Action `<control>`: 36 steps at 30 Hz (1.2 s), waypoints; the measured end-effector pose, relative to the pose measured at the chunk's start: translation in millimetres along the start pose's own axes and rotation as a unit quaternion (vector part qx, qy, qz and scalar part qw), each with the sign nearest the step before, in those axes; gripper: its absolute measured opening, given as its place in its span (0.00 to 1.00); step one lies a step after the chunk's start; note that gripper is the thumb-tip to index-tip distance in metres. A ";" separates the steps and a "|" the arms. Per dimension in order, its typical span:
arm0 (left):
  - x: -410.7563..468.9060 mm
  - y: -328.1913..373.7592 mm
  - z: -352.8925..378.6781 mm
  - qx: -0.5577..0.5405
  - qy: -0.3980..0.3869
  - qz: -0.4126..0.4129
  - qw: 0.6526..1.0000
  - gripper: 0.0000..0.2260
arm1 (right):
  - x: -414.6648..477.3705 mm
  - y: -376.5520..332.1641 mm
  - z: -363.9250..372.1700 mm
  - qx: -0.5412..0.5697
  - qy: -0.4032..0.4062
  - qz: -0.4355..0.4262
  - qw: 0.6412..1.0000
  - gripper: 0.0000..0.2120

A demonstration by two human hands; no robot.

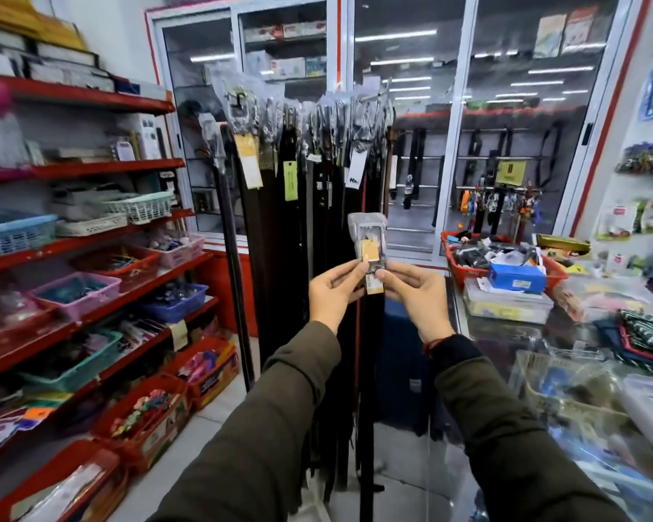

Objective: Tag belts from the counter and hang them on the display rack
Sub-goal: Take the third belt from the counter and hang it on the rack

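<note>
Both my hands hold one dark belt (366, 352) up at chest height, its strap hanging straight down between my arms. The buckle (368, 235) is wrapped in clear plastic and sticks up above my fingers. My left hand (334, 292) pinches the belt just under the buckle from the left. My right hand (415, 295) pinches it from the right, where a small yellow-and-white tag (374, 285) hangs. Behind it stands the display rack (310, 107) with several dark belts hanging from it, some with paper tags.
Red shelves (91, 235) with baskets of small goods run along the left. A glass counter (543, 333) on the right carries a red basket (468, 271), boxes and folded cloth. Glass-door cabinets (468, 126) fill the back wall. Red bins (144, 420) stand on the floor at left.
</note>
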State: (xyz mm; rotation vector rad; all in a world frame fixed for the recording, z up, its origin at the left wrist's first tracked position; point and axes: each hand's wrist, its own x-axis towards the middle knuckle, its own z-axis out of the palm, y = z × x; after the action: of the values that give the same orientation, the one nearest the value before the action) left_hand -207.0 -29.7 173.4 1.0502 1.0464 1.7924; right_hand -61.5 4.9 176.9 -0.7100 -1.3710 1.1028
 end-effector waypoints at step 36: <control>109.0 158.0 93.7 -0.037 -0.035 0.114 0.992 0.16 | 146.1 -150.9 20.1 0.038 0.045 -0.108 0.992 0.19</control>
State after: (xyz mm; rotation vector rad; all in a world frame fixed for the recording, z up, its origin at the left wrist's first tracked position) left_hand -193.2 38.3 375.4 1.2177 0.8382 1.9441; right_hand -71.7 77.8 374.6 -0.5356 -1.2884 0.9342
